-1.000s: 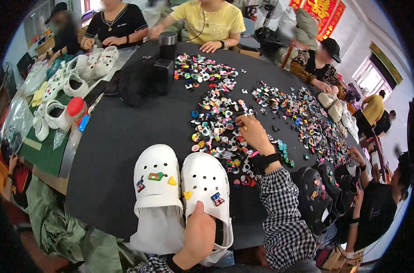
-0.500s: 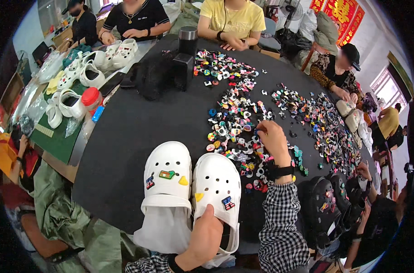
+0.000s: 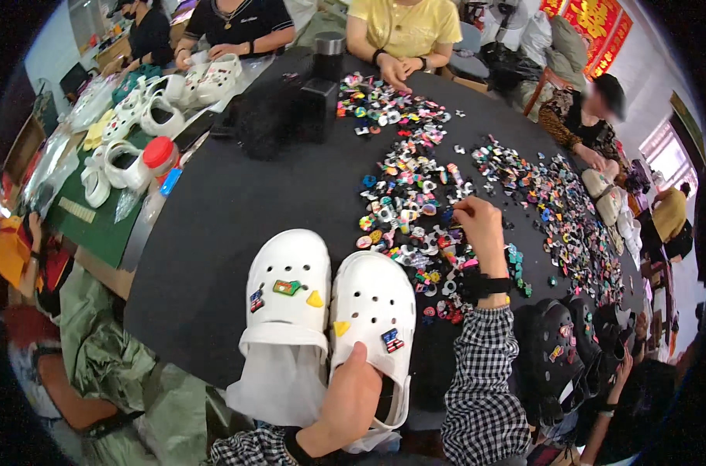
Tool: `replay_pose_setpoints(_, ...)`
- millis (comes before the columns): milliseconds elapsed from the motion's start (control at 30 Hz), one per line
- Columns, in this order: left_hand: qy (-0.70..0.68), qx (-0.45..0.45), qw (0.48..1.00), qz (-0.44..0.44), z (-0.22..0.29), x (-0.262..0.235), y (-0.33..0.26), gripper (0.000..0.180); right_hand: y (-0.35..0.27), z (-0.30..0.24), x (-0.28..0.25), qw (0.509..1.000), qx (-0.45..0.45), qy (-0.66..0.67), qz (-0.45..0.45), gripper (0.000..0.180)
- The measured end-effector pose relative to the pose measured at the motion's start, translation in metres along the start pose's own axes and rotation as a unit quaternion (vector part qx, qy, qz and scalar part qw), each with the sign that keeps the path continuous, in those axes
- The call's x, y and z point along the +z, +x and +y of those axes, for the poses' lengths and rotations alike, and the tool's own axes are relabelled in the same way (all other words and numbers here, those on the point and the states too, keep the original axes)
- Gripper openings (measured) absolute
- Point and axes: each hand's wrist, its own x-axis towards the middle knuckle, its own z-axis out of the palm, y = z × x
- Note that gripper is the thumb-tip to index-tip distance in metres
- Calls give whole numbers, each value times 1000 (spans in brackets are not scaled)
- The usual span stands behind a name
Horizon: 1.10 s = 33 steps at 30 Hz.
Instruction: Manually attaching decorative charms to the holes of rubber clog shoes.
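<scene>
Here, a pair of white, round-toed moulded clogs (image 3: 349,276) lies side by side at the near edge of the matte black table (image 3: 213,256), toes pointing away from the person; the bare left hand (image 3: 346,400) is closed on the rear of the right clog (image 3: 374,283), thumb on its upper; both clogs carry small coloured charms (image 3: 287,287), and a translucent white sheet (image 3: 283,384) shows in the left clog (image 3: 291,256); beyond and right of the pair, the bare right hand (image 3: 481,224) hovers over a heap of small multicoloured charms (image 3: 411,179), its thumb and fingertips drawn narrow, though I cannot tell whether they pinch a piece; farther right of the pair are black clogs with bright charms (image 3: 552,338); well left of it is a red-lidded jar (image 3: 159,152); across the table from it is a co-worker in a yellow top (image 3: 415,27).
</scene>
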Motion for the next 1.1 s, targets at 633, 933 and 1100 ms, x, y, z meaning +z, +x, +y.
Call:
replay_pose_setpoints(633,60,-35,981,-180,4,-31,4,33,4,24,-3,998,-37,50,20,15)
replay_pose_setpoints(933,52,-16,994,93,2,10,-2,24,1,11,-2,997,-15,75,22,13)
replay_pose_setpoints(1100,-7,-4,996,-90,-7,-53,9,25,-1,-3,-6,996,-56,67,5,23)
